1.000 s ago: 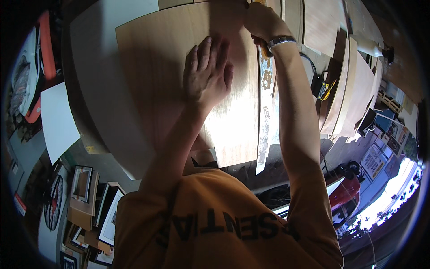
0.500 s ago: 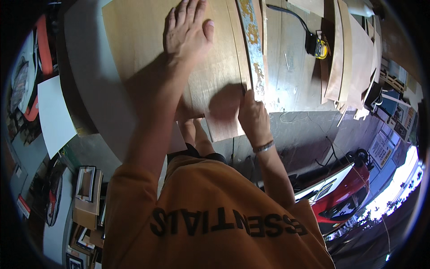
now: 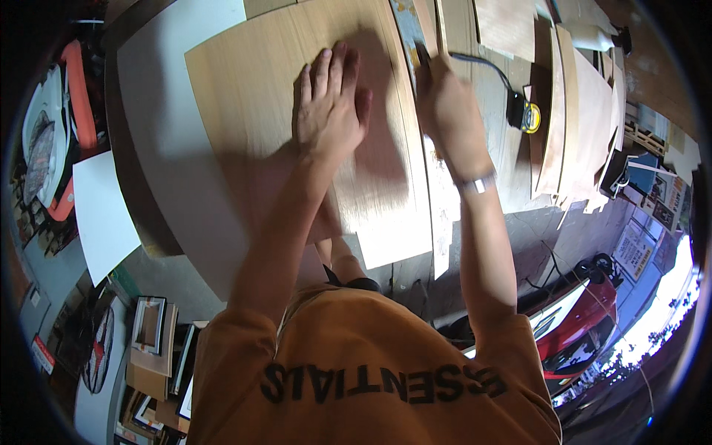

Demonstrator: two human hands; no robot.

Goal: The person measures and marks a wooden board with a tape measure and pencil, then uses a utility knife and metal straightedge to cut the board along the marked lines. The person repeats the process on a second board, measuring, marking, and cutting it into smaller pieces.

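Note:
My left hand (image 3: 330, 107) lies on a pale plywood sheet (image 3: 241, 81), fingers extended and slightly apart, thumb at the right. My right hand (image 3: 445, 111) is wrapped round a slim dark tool (image 3: 423, 53) beside a long, worn metal straightedge (image 3: 408, 22) along the sheet's right side; the tool's lower part is hidden by the hand. Below the plywood, toward the left, lies a larger white board (image 3: 163, 133).
A yellow tape measure (image 3: 531, 117) and dark cord (image 3: 489, 67) lie right of the straightedge. Cut boards (image 3: 578, 126) are stacked farther right. Picture frames (image 3: 148, 326) lean at lower left. A red vehicle (image 3: 578, 334) stands at lower right.
My right hand went from the sheet's far end down to its near end, and has now moved back up along the straightedge. My left hand stays spread on the plywood as the view shifts.

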